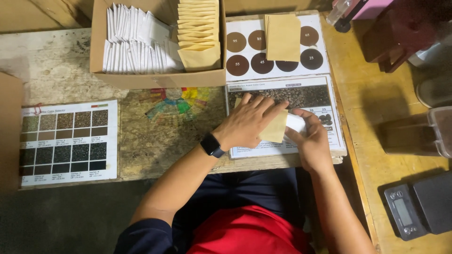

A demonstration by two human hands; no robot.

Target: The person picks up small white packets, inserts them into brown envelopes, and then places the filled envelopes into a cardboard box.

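Two hands [278,129] around tan envelope [275,128]

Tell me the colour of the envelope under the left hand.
Tan, kraft-paper brown envelope, clearest in the head view.
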